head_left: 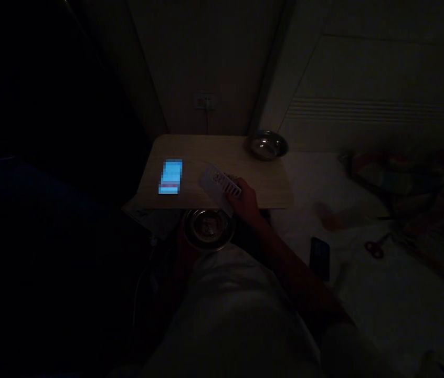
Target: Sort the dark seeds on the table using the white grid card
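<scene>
Nearest, a dark phone [320, 259] and red-handled scissors [374, 250] lie on a pale sheet [348, 310] off the table's near right corner. A metal bowl [210, 248] with unclear contents sits at the person's lap, just short of the table's near edge. What may be the left hand [187, 242] is at its left rim; the dark hides whether that grip is spread or pressed together.

The right hand [246, 205] has its grip only slightly parted, fingers and thumb pinching the right end of a white slotted piece [216, 184]. The piece is tilted, above the near half of the table [198, 149] right of its middle, a lower corner reaching past the near edge. Holding it well would seem to call for a steady wrist, a firm pinch on the solid end and fingertips clear of the slots; more light would help.

Beyond, a lit phone [170, 177] lies toward the left edge, and a second metal bowl [281, 147] stands at the far right corner.
</scene>
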`<state>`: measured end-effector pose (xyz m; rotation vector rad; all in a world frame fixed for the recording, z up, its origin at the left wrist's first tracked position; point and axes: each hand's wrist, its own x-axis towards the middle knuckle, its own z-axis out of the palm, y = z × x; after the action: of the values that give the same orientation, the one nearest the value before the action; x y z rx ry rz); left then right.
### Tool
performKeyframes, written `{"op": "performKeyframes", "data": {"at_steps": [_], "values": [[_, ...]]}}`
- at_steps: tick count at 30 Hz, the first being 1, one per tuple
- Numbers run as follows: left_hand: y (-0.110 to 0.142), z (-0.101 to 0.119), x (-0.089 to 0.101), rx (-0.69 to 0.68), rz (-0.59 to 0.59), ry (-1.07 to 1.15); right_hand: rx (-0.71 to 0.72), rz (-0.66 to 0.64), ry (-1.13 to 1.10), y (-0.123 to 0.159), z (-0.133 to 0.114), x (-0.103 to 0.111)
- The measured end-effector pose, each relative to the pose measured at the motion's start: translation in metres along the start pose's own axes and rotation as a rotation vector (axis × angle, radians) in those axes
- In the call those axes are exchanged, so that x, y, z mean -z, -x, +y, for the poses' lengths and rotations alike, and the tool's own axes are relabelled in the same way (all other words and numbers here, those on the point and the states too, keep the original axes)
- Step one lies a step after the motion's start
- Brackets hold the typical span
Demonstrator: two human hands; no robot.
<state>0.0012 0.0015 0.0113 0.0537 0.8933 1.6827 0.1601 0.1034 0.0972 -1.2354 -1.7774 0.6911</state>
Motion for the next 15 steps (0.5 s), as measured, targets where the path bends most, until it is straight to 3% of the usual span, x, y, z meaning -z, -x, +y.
{"op": "performKeyframes", "data": {"at_steps": [7, 15], "values": [[-0.004, -0.002, 0.003, 0.084, -0.036, 0.052, 0.006, 0.01, 0.02, -0.006, 0.0, -0.023], [-0.003, 0.002, -0.002, 0.104, -0.036, 0.071, -0.087, 0.178, 0.084, -0.001, 0.014, 0.002]]}}
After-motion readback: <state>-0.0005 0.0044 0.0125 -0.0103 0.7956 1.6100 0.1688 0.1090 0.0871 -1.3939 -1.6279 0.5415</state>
